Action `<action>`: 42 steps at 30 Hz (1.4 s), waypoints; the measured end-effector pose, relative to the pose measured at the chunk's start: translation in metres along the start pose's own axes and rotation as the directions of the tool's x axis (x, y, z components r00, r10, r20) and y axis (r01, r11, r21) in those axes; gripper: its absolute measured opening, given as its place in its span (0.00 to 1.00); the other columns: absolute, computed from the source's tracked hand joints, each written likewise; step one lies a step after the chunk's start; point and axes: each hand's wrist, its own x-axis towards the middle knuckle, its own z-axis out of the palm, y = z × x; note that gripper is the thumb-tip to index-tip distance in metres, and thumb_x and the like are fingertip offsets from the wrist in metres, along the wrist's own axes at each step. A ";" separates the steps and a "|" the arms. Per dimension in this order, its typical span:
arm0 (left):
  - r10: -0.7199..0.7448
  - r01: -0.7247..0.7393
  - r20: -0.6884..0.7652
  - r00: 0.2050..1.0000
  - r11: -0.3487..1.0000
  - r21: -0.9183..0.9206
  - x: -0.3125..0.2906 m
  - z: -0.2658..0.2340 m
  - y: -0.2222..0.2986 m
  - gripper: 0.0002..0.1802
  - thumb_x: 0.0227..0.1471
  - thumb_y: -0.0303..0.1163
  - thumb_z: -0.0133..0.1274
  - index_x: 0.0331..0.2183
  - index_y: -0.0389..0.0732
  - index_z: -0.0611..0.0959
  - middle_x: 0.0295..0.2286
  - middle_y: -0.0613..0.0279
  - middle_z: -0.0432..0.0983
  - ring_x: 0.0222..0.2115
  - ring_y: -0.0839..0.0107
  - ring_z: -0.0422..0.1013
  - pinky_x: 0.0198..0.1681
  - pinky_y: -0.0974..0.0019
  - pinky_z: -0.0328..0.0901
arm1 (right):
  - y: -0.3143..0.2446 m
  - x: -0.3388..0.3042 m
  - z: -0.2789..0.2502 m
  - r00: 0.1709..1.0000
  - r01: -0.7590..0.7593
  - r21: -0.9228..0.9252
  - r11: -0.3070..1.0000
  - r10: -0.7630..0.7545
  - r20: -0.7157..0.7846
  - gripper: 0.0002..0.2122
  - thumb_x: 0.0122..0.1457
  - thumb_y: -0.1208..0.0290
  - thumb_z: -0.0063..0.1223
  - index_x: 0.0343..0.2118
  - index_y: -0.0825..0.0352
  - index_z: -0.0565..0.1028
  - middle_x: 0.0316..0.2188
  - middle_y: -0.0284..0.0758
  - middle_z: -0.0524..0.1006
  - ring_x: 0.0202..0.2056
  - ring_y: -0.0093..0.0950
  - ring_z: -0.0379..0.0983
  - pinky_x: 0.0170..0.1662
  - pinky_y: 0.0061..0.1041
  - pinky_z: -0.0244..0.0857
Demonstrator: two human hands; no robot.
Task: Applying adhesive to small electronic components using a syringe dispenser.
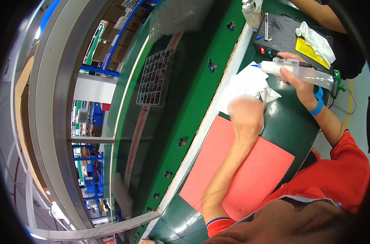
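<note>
Red shirt (315,181) foremost, my right grip (299,82) is holding a syringe (319,78), stray pressure risking drips onto the cloth (242,84); whether my left grip (246,113) is pinching, I cannot tell.

Syringe (315,77): translucent barrel, white front section, blue tip pointing left, green rear cap; held in the right hand (302,88). White cloth (242,84): crumpled, near the tip.

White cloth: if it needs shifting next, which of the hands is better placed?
Probably the left hand: though blurred, it sits at the near edge of the white cloth. The right hand is occupied, wrapped around the dispensing syringe.
</note>
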 end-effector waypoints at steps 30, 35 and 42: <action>0.320 -0.324 0.060 0.945 0.944 0.063 0.009 0.022 0.032 0.11 0.37 0.21 0.43 0.29 0.33 0.73 0.26 0.56 0.66 0.28 0.66 0.63 0.27 0.67 0.56 | -0.001 0.000 -0.008 0.997 0.033 0.059 0.998 -0.028 -0.071 0.16 0.47 0.70 0.50 0.41 0.69 0.68 0.29 0.35 0.71 0.23 0.19 0.68 0.26 0.14 0.61; 0.046 -0.130 0.218 0.975 0.912 0.388 0.026 0.058 -0.009 0.05 0.32 0.21 0.47 0.21 0.36 0.72 0.21 0.57 0.66 0.22 0.64 0.62 0.25 0.63 0.55 | -0.005 0.000 -0.002 0.999 0.022 0.082 0.996 -0.018 -0.050 0.17 0.47 0.71 0.50 0.41 0.69 0.68 0.29 0.35 0.71 0.23 0.19 0.68 0.26 0.14 0.61; -0.057 0.040 0.363 0.930 0.998 0.054 0.045 0.040 -0.013 0.04 0.36 0.24 0.49 0.21 0.36 0.72 0.20 0.56 0.69 0.23 0.65 0.66 0.25 0.66 0.59 | -0.006 -0.002 -0.012 0.998 0.021 0.064 0.998 -0.017 -0.053 0.17 0.48 0.71 0.49 0.42 0.70 0.67 0.29 0.36 0.71 0.23 0.19 0.68 0.25 0.14 0.61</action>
